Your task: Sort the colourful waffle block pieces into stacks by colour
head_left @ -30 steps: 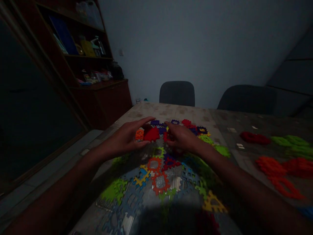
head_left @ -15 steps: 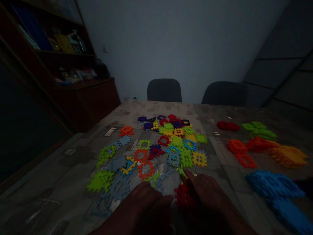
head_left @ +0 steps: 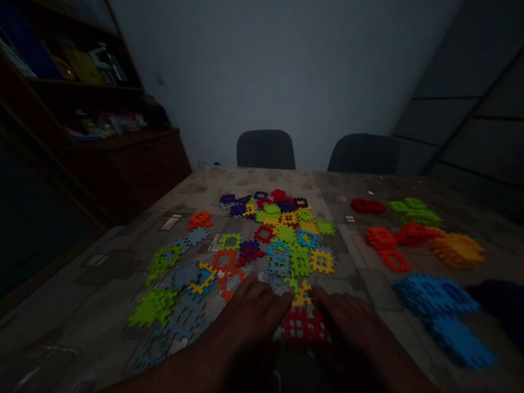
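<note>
A red grid-shaped plastic puzzle piece [head_left: 302, 327] sits near the table's front edge, between my two hands. My left hand [head_left: 254, 314] rests at its left side, and the fingers curl down onto it. On its right side lies my right hand [head_left: 352, 322], fingers bent against the piece. Both hands look closed on the red piece, though the dim light hides the fingertips. Just beyond them lies a yellow piece [head_left: 303, 295]. Many loose coloured interlocking pieces [head_left: 278, 240] are spread over the middle of the table.
Sorted piles lie at the right: red [head_left: 367, 206], green [head_left: 415, 212], orange [head_left: 393, 243], yellow-orange [head_left: 456, 249] and blue [head_left: 442, 305]. Two dark chairs [head_left: 266, 148] stand at the far table edge. A wooden shelf unit [head_left: 94, 125] is at the left.
My hands have drawn back from the far pile to the near table edge, bringing a red piece with them. The view has swung right, and the sorted piles now show.
</note>
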The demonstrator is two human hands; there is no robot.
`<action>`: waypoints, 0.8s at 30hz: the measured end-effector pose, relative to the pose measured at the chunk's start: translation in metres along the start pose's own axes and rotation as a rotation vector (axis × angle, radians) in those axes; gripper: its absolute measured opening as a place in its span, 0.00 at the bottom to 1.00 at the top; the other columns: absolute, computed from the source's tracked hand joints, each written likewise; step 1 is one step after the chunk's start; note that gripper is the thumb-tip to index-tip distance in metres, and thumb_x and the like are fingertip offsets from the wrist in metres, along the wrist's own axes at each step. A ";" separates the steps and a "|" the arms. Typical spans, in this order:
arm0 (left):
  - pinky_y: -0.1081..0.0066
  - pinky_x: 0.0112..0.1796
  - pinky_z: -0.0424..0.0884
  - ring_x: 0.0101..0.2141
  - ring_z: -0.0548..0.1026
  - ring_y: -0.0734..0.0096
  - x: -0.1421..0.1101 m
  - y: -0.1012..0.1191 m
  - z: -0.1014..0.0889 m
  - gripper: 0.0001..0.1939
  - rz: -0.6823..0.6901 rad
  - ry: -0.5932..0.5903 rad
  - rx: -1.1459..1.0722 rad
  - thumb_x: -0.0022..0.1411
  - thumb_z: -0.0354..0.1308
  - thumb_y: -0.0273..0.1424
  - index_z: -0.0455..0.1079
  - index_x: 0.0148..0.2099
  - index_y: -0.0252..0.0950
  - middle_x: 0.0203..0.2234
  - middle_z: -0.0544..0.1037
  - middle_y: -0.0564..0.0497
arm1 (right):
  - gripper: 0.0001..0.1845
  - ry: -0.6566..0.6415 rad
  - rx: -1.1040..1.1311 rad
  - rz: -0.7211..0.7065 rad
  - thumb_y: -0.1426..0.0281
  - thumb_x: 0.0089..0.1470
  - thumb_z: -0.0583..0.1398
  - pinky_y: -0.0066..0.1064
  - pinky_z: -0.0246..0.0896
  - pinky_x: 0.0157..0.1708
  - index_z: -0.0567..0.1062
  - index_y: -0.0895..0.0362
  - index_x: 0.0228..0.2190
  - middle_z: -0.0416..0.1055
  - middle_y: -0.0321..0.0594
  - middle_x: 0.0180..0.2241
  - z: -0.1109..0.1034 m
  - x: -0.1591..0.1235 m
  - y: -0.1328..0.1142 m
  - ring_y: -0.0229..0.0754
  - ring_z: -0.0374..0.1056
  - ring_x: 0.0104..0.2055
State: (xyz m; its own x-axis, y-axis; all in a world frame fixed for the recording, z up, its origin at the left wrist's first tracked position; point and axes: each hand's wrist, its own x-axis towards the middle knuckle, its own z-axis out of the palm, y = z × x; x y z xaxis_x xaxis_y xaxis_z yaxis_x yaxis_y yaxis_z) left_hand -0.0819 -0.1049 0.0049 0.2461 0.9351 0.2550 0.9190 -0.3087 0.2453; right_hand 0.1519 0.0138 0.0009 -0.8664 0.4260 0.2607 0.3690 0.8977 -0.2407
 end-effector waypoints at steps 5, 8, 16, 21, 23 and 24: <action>0.40 0.60 0.59 0.43 0.77 0.56 0.002 0.012 0.006 0.28 -0.058 -0.030 -0.043 0.59 0.58 0.24 0.63 0.61 0.39 0.36 0.80 0.48 | 0.51 -0.110 0.028 0.032 0.72 0.40 0.68 0.47 0.65 0.49 0.59 0.58 0.65 0.76 0.50 0.47 -0.007 -0.001 0.004 0.56 0.72 0.46; 0.47 0.62 0.61 0.40 0.79 0.63 -0.004 0.017 0.004 0.21 -0.113 -0.040 -0.145 0.62 0.58 0.26 0.70 0.57 0.46 0.32 0.79 0.53 | 0.48 -0.119 0.046 0.044 0.73 0.42 0.68 0.45 0.65 0.48 0.61 0.58 0.64 0.76 0.50 0.47 -0.006 -0.002 0.012 0.54 0.72 0.47; 0.46 0.62 0.60 0.40 0.79 0.61 -0.009 -0.001 0.008 0.24 -0.010 0.079 -0.233 0.57 0.59 0.24 0.70 0.56 0.45 0.36 0.81 0.51 | 0.52 -0.102 0.081 0.096 0.69 0.44 0.67 0.45 0.68 0.46 0.54 0.54 0.68 0.76 0.51 0.49 0.007 -0.003 0.016 0.55 0.73 0.47; 0.44 0.64 0.56 0.41 0.79 0.63 -0.006 0.009 0.010 0.21 -0.080 -0.032 -0.189 0.59 0.60 0.25 0.72 0.54 0.45 0.35 0.81 0.52 | 0.51 -0.090 0.093 0.181 0.69 0.46 0.66 0.47 0.68 0.48 0.54 0.55 0.69 0.75 0.52 0.51 -0.006 -0.002 0.002 0.56 0.72 0.49; 0.50 0.64 0.59 0.45 0.79 0.64 -0.006 0.014 0.008 0.18 -0.132 -0.056 -0.218 0.61 0.60 0.24 0.75 0.50 0.48 0.35 0.82 0.55 | 0.50 -0.117 0.097 0.187 0.70 0.47 0.65 0.46 0.67 0.49 0.54 0.55 0.68 0.75 0.52 0.51 -0.011 -0.002 0.000 0.55 0.72 0.50; 0.52 0.63 0.61 0.46 0.79 0.64 -0.006 0.015 0.006 0.16 -0.152 -0.052 -0.233 0.61 0.61 0.24 0.76 0.48 0.50 0.36 0.82 0.56 | 0.50 -0.131 0.087 0.185 0.70 0.47 0.65 0.46 0.66 0.49 0.54 0.56 0.68 0.75 0.51 0.51 -0.013 -0.002 0.000 0.55 0.72 0.49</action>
State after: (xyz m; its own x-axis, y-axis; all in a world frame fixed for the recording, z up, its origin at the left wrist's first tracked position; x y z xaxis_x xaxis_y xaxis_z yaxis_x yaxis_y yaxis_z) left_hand -0.0676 -0.1138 0.0014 0.1315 0.9796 0.1523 0.8525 -0.1901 0.4870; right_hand 0.1577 0.0146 0.0125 -0.8252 0.5587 0.0827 0.4997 0.7905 -0.3543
